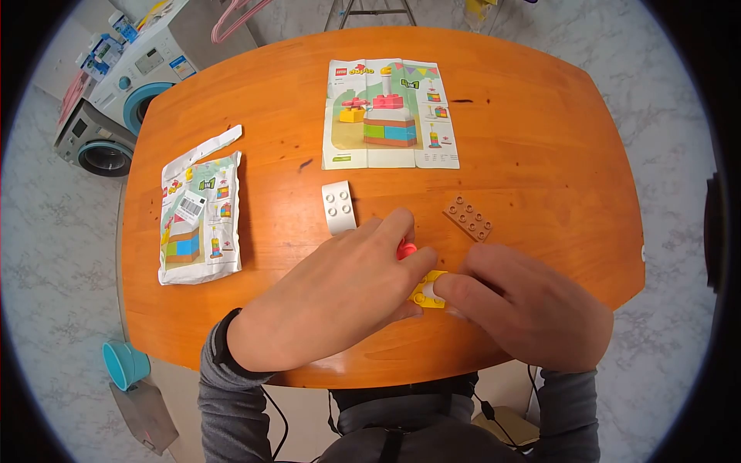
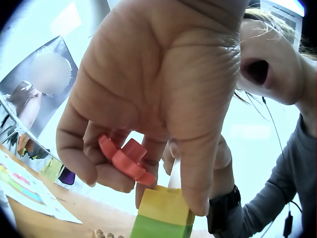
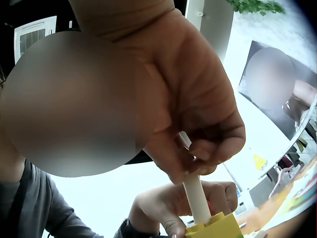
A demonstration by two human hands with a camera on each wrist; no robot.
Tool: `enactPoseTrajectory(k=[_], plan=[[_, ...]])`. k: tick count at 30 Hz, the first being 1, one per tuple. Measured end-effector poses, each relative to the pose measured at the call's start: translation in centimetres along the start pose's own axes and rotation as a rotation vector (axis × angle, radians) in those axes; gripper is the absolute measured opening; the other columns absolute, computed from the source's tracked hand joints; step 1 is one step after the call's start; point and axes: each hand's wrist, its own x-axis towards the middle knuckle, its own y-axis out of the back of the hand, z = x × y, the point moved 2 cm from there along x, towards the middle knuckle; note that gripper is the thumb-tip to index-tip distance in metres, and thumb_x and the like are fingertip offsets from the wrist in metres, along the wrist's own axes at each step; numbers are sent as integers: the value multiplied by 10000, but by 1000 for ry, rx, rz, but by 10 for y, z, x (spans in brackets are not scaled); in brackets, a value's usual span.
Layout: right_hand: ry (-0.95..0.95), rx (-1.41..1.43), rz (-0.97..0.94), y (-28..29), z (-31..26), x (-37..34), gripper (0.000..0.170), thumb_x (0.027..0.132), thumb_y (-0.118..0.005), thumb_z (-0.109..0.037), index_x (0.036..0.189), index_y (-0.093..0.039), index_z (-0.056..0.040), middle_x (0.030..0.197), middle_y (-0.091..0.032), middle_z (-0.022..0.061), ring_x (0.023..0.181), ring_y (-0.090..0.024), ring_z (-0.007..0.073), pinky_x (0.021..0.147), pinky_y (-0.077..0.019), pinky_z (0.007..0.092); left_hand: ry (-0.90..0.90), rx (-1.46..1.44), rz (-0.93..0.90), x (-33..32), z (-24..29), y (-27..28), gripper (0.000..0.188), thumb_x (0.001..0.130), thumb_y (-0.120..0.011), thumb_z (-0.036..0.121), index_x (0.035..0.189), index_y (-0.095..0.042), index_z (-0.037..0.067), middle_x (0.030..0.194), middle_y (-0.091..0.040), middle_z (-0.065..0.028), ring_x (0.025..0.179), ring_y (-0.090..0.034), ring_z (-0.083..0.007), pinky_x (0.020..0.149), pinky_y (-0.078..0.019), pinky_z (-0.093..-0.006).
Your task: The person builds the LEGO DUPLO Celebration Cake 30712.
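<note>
My left hand (image 1: 332, 282) grips a yellow brick (image 2: 164, 203) between thumb and finger, and its other fingers curl round a red flower-shaped piece (image 2: 128, 161). Below the yellow brick, a green brick (image 2: 161, 227) is joined to it. With its fingertips my right hand (image 3: 190, 94) pinches a white stick-like piece (image 3: 196, 198), whose lower end meets the yellow brick's studded top. In the head view both hands hide most of the stack.
A white curved brick (image 1: 338, 207) lies left of the hands, a brown studded plate (image 1: 468, 218) beyond the right hand. A picture sheet (image 1: 391, 116) lies at the back of the table (image 1: 285, 69), a printed bag (image 1: 201, 220) at the left.
</note>
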Motion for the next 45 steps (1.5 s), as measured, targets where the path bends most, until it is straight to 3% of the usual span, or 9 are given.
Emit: enactPoseTrajectory(k=[11,13,17,19,22,25,34,40,45], plan=[[55,-105,79,-10,-2,5,125,813,-573,-95,856,-467,-46,766,-424,79,664,-485,201,588,-416,322,15,-13,-39,3,-1,0,345,788,-732,212,999,-566,-6,1012,-485,-136,890,-558,-326,761,-492,-400],[-8,-114,175,-14,4,7,142,790,-590,-74,845,-462,-45,756,-409,79,662,-482,208,580,-414,333,23,3,-46,3,-2,-1,353,806,-720,240,1008,-561,-1,1003,-482,-133,875,-556,-326,749,-490,-397],[8,-85,139,-13,4,10,156,771,-597,-55,839,-457,-47,758,-400,84,662,-479,221,573,-413,345,-19,16,-3,2,-4,-4,356,819,-709,263,1013,-557,6,986,-476,-130,849,-552,-323,730,-483,-396],[-34,-61,86,-9,4,8,178,703,-643,29,836,-547,-42,773,-469,103,659,-531,265,568,-461,348,19,-5,-30,3,-4,-4,355,822,-706,261,1030,-550,18,973,-471,-128,836,-547,-320,717,-476,-398],[-30,-56,128,-11,8,9,198,693,-647,28,846,-547,-47,778,-470,104,657,-532,269,564,-461,351,7,13,-23,2,-4,-4,361,822,-705,256,1053,-544,31,960,-468,-125,832,-547,-318,713,-474,-399],[-10,-52,119,-15,5,10,173,745,-591,-35,810,-433,-66,783,-418,92,663,-482,233,566,-414,350,18,15,-18,1,-5,-5,365,821,-703,250,1073,-538,43,956,-468,-122,835,-549,-316,715,-475,-399],[29,-257,197,-21,-7,13,134,780,-584,-83,788,-450,-79,776,-436,71,642,-457,198,552,-394,324,-36,0,35,0,-7,-8,326,808,-693,203,1031,-529,30,950,-484,-128,859,-549,-324,726,-478,-391],[67,-220,182,-21,-3,15,107,790,-568,-105,785,-464,-80,773,-438,66,639,-457,185,549,-390,311,-108,37,64,1,-8,-8,273,819,-673,150,944,-467,24,910,-481,-129,833,-569,-298,667,-475,-398],[80,-226,159,-23,-4,13,105,789,-567,-98,796,-465,-76,770,-438,61,644,-478,179,555,-399,308,-130,38,53,1,-8,-5,273,823,-670,153,961,-475,23,927,-491,-133,852,-572,-305,690,-477,-401]])
